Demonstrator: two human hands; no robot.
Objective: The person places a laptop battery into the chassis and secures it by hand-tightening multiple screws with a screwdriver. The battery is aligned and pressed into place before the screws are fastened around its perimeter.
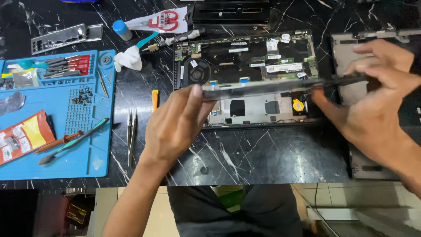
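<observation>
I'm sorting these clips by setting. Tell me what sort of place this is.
Probably an electronics repair bench. An opened laptop lies on the dark marble-look table, a blue repair mat holds screws and tools, and tweezers lie beside it.

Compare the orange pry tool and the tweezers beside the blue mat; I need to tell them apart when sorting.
The orange pry tool is short, stubby and brightly coloured; the tweezers are long, thin, silvery metal. The pry tool lies higher up, near the open laptop; the tweezers lie nearer the left hand. Both lie untouched on the dark marble table, pointing roughly away from the person.
</observation>
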